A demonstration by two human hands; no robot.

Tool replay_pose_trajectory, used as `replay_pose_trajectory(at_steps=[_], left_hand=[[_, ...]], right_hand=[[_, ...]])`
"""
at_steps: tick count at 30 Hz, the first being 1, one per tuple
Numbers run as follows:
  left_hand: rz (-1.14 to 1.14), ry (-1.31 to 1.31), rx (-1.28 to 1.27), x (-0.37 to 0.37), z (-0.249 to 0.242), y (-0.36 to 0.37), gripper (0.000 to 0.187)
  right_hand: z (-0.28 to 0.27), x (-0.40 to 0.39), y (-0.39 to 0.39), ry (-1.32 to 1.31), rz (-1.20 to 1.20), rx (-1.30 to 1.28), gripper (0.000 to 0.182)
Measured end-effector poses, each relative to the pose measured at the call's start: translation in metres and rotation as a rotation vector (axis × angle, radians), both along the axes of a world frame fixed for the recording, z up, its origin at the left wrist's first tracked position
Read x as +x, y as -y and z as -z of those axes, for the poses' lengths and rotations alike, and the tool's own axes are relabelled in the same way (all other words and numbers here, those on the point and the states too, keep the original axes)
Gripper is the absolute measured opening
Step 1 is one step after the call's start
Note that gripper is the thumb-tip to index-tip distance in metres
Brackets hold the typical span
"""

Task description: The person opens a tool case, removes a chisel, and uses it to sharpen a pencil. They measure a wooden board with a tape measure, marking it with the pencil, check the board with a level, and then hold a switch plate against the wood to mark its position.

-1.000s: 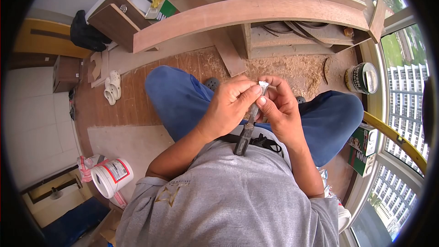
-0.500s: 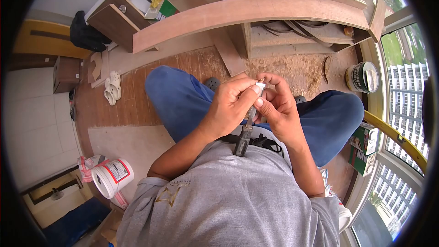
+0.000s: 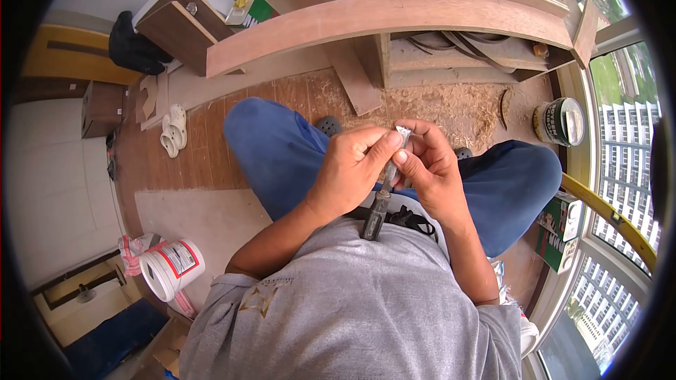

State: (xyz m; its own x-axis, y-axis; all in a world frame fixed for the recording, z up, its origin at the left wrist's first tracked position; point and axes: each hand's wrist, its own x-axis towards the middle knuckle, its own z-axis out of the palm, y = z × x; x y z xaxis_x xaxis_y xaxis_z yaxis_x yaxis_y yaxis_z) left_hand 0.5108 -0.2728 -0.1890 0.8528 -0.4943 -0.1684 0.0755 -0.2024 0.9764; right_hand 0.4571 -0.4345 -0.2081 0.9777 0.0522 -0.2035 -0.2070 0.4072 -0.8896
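Observation:
A chisel (image 3: 375,219) with a dark, worn handle stands out from between my hands, its handle end against my grey shirt (image 3: 366,302). My left hand (image 3: 352,169) is closed, thumb and fingers pinching the blade close to its bright, silvery tip (image 3: 403,131). From the other side, my right hand (image 3: 431,162) grips the same blade, thumb pressed on it and fingers curled behind. The fingers hide much of the blade. Both hands are over my lap, between my bent knees in blue trousers (image 3: 271,148).
Ahead lies a long curved wood panel (image 3: 394,14) over a cabinet frame (image 3: 384,63). Wood shavings (image 3: 465,109) cover the floor there. A dark tub (image 3: 558,121) and a yellow level (image 3: 612,218) are by the window; a white bucket (image 3: 169,271) and clogs (image 3: 174,130) are at left.
The fingers have shifted slightly at the chisel's tip, and its bright end shows more plainly. Both hands keep their hold. The view has moved a little.

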Motion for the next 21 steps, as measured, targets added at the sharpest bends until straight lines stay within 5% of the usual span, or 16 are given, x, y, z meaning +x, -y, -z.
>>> replay_pose_trajectory(at_steps=[4, 21], left_hand=[[0.013, 0.185, -0.009, 0.0107, 0.0026, 0.0046, 0.023], [0.023, 0.058, 0.023, 0.003, -0.0018, 0.0039, 0.032]], right_hand=[[0.0003, 0.0017, -0.0043, 0.03, 0.021, 0.059, 0.046], [0.0034, -0.0034, -0.0011, 0.001, 0.03, 0.037, 0.039]])
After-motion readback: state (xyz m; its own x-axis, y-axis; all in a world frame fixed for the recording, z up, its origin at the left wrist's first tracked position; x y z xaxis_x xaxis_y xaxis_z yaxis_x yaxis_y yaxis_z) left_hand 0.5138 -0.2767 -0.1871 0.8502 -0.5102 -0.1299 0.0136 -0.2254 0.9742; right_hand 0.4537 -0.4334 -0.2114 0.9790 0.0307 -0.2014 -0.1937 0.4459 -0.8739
